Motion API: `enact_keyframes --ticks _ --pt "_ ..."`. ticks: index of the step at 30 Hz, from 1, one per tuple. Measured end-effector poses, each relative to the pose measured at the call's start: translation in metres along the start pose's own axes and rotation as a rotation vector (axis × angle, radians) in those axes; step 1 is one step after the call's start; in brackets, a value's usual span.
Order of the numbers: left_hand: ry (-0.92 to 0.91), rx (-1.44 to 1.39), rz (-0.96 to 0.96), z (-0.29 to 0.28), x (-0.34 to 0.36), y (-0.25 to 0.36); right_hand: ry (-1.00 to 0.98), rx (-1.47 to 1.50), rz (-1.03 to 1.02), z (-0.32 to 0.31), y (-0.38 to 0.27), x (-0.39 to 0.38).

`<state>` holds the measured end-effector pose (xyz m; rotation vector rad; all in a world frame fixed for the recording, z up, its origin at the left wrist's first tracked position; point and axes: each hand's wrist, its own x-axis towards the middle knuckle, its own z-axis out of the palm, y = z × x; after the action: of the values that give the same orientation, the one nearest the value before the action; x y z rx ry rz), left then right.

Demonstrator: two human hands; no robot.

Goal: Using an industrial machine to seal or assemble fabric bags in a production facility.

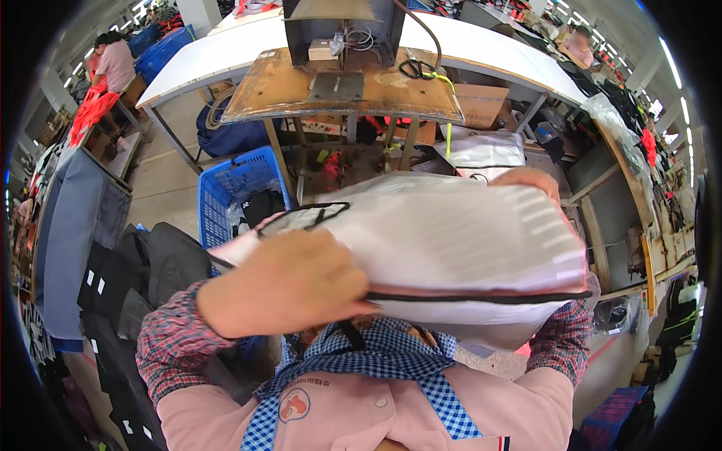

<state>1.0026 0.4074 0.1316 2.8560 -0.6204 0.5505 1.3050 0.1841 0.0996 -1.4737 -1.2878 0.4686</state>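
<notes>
In front of my chest I hold up a white fabric bag piece [466, 233] with black piped edges and pinkish sides. My left hand [282, 289] is closed at its near left side, thumb and fingertips pinched on the black-edged border; slight blur softens the fingers. A short black strap [350, 335] hangs just below them. At the far right corner, my right hand [530, 180] grips the bag piece from behind, most of its fingers hidden by the fabric. A black-trimmed loop [312, 216] lies along the piece's upper left part.
Ahead stands a wooden machine table [263, 86] with a metal plate and black-handled scissors [417, 68]. A blue plastic basket [241, 177] stands below, left. Dark fabric pieces [113, 301] pile beside my left arm. White long tables [481, 49] and two seated people are farther off.
</notes>
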Motion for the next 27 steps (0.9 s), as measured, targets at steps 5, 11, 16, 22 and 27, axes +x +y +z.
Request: enact_keyframes --ticks 5,11,16,22,27 --pt "-0.161 -0.353 0.355 0.109 0.013 0.011 -0.338 -0.572 0.152 -0.027 0.006 -0.047" --pt "-0.347 -0.79 0.442 0.19 0.047 0.054 -0.568 -1.067 0.434 -0.039 0.034 -0.049" --pt "-0.267 -0.86 0.385 0.209 0.057 0.06 -0.686 -0.862 0.127 0.07 0.146 0.015" --pt "-0.291 -0.8 0.272 0.207 0.04 0.045 -0.756 -0.83 0.095 0.204 0.248 0.066" --pt "-0.312 -0.839 0.232 0.206 0.031 0.032 -0.915 -0.917 -0.007 0.228 0.278 0.06"
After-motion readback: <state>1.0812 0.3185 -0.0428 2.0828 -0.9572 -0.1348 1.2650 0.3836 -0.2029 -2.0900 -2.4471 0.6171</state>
